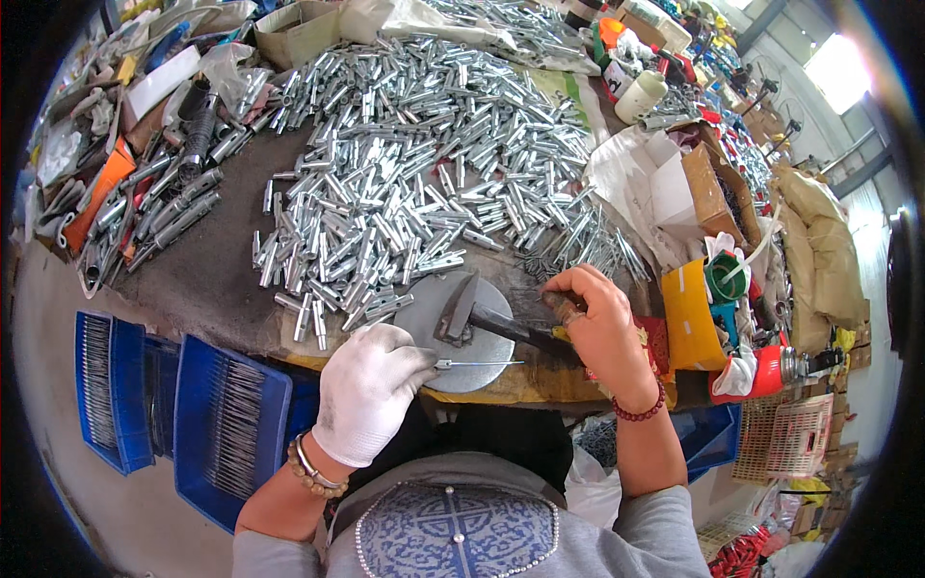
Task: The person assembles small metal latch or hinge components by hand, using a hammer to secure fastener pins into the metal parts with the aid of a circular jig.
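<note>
My left hand (371, 385), in a white glove, pinches a thin metal pin (480, 364) that lies flat across a round steel plate (438, 313) at the table's front edge. A hammer (461, 308) rests head-down on the same plate, its dark handle running right under my right hand (602, 323). That bare right hand reaches into a heap of long thin nails (578, 246), fingers curled on them. Behind the plate spreads a large pile of shiny metal sleeves (405, 164).
Blue crates (226, 424) holding rows of pins stand at lower left beside the table. Cardboard boxes (713, 193), a yellow packet (689, 313), a red flask (766, 371) and bags crowd the right side. Assembled anchor bolts (159, 212) lie at the left.
</note>
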Motion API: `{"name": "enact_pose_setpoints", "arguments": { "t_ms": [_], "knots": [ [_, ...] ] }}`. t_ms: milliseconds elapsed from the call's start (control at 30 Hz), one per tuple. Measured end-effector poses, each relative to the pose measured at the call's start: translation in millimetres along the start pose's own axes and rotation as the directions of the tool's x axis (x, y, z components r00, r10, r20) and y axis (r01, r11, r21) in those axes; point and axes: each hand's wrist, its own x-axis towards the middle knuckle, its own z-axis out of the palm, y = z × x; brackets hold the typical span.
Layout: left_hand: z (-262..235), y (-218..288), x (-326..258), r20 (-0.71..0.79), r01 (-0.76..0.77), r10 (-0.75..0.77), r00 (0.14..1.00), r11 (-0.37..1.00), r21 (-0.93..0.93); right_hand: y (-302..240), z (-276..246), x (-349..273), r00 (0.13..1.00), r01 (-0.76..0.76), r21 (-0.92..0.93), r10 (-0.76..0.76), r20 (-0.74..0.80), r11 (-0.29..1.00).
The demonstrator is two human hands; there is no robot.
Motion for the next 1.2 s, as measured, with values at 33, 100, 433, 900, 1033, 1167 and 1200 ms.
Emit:
{"name": "enact_pose_setpoints", "arguments": {
  "t_ms": [33, 100, 433, 900, 1033, 1167, 1200],
  "knots": [
    [0, -1, 0, -0.006, -0.008, 0.008, 1.0, 1.0, 0.001, 1, 1, 1, 1.0, -0.014, 0.071, 0.012, 0.027, 0.997],
    [0, -1, 0, -0.007, -0.008, 0.008, 1.0, 1.0, -0.002, -13, -2, -2, 0.999, 0.008, 0.107, -0.013, 0.052, 0.994],
    [1, -1, 0, 0.013, -0.011, 0.011, 1.0, 1.0, 0.021, -44, 46, -22, 0.913, 0.38, 0.149, -0.396, 0.097, 0.913],
    [-2, -3, -1, 0.026, -0.03, 0.03, 0.999, 1.0, 0.001, -67, 46, -22, 0.803, 0.596, -0.26, -0.561, 0.199, 0.76],
    [-1, -1, -1, 0.02, -0.019, 0.018, 1.0, 1.0, 0.018, -65, 49, -24, 0.796, 0.605, -0.246, -0.577, 0.182, 0.757],
    [-3, 0, 0, 0.045, -0.004, 0.004, 0.999, 1.0, 0.013, -67, 50, -26, 0.799, 0.602, -0.268, -0.564, 0.21, 0.753],
    [-3, 1, 1, 0.046, -0.009, 0.009, 0.999, 1.0, 0.015, -66, 49, -23, 0.8, 0.599, -0.248, -0.554, 0.23, 0.761]
  ]
}}
